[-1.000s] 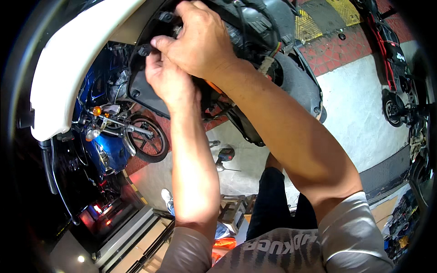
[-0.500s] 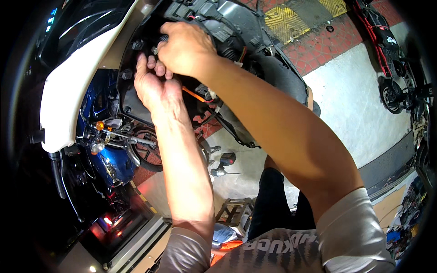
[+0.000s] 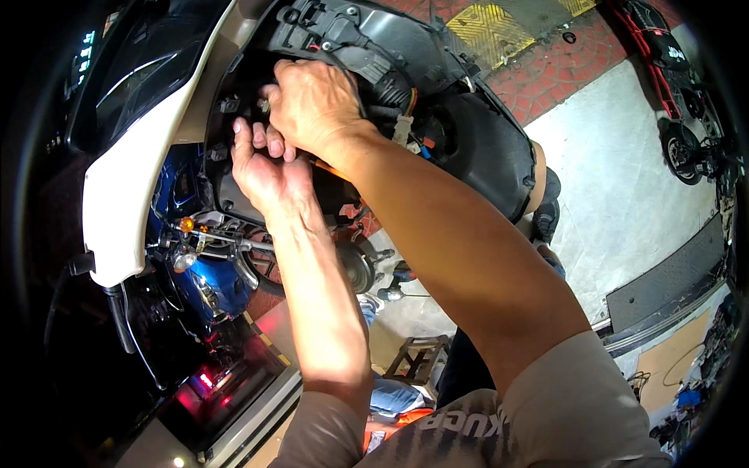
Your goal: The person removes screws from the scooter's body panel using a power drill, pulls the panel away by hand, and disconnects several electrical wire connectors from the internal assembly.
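Observation:
A black plastic scooter housing (image 3: 476, 160) is opened up in front of me, showing wiring inside. My right hand (image 3: 316, 101) reaches into its dark cavity, palm down, with fingers curled around something hidden. A small pale fitting (image 3: 264, 104) shows by its fingertips. Just below, my left hand (image 3: 269, 171) is turned palm up, its thumb raised and fingers loosely bent, with nothing visible in them. An orange cable (image 3: 330, 168) passes behind my right wrist. Beside my right forearm hangs a white connector (image 3: 402, 129) on coloured wires.
A white body panel (image 3: 117, 203) curves along the left. Beneath it stands a blue motorcycle (image 3: 214, 285). On the floor lie a power drill (image 3: 392, 293) and, nearer me, a wooden stool (image 3: 419, 357). A red-and-black vehicle (image 3: 659, 70) stands far right.
The view has shifted, and more of the housing and the white connector show beside my right arm. Both hands remain close together in the cavity, the right one slightly nearer me.

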`<state>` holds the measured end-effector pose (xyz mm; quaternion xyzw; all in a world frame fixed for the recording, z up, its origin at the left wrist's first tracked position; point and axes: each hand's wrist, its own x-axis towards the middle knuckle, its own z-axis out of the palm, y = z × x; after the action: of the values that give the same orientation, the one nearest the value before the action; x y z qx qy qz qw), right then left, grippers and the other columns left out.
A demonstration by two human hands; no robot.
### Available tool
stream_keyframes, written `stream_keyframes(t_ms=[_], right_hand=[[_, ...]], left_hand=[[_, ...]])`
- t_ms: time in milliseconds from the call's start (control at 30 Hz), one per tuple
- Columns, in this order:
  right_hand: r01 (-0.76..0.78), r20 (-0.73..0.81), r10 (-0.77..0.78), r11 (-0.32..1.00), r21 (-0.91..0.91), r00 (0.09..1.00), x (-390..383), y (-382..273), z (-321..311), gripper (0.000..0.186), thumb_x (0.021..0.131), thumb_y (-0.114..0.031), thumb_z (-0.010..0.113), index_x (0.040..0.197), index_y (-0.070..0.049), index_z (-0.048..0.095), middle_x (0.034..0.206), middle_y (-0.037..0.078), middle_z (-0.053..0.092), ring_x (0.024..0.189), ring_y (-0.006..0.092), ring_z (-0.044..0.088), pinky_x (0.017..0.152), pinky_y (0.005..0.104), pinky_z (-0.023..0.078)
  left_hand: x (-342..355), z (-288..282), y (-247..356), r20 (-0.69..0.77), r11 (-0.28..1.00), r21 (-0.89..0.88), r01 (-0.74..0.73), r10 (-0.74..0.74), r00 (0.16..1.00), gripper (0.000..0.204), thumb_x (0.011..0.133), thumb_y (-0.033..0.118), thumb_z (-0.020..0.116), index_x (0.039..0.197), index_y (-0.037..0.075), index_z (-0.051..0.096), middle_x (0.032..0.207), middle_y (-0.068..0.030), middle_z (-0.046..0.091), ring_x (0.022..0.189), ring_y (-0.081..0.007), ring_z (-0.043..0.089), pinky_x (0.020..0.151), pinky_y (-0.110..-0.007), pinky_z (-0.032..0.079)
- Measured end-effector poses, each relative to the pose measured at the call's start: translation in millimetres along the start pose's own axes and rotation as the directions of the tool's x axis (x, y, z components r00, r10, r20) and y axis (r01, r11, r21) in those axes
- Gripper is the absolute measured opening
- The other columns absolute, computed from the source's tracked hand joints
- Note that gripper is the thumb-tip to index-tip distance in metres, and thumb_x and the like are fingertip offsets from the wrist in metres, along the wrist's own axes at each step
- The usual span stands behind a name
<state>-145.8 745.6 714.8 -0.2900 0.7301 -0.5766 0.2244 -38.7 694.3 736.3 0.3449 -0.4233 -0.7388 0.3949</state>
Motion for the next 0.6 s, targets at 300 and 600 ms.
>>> stream_keyframes(t_ms=[300, 600], right_hand=[[0.027, -0.122, -0.019, 0.998, 0.064, 0.992, -15.3, 0.9, 1.1, 0.04, 0.095, -0.028, 0.059, 0.124, -0.003, 0.067, 0.11, 0.025, 0.071, 0.108, 0.0418, 0.066, 0.093, 0.0495, 0.052], [-0.286, 0.165, 0.247, 0.918, 0.275, 0.955, -184.2, 28.0, -84.3, 0.028, 0.098, -0.015, 0.064, 0.122, -0.002, 0.067, 0.103, 0.018, 0.072, 0.09, 0.0265, 0.069, 0.081, 0.0373, 0.053]], left_hand=[[9.1, 24.5, -27.6, -0.037, 0.849, 0.391, -0.355, 0.4, 0.916, 0.011, 0.1, 0.009, 0.065, 0.092, 0.001, 0.064, 0.079, -0.0037, 0.067, 0.064, -0.0089, 0.059, 0.056, -0.024, 0.05], [-28.7, 33.1, -12.3, 0.338, 0.129, 0.917, -0.378, 0.254, 0.906, 0.057, 0.093, 0.018, 0.067, 0.139, -0.01, 0.049, 0.079, -0.0131, 0.069, 0.075, -0.0341, 0.068, 0.073, -0.044, 0.052]])
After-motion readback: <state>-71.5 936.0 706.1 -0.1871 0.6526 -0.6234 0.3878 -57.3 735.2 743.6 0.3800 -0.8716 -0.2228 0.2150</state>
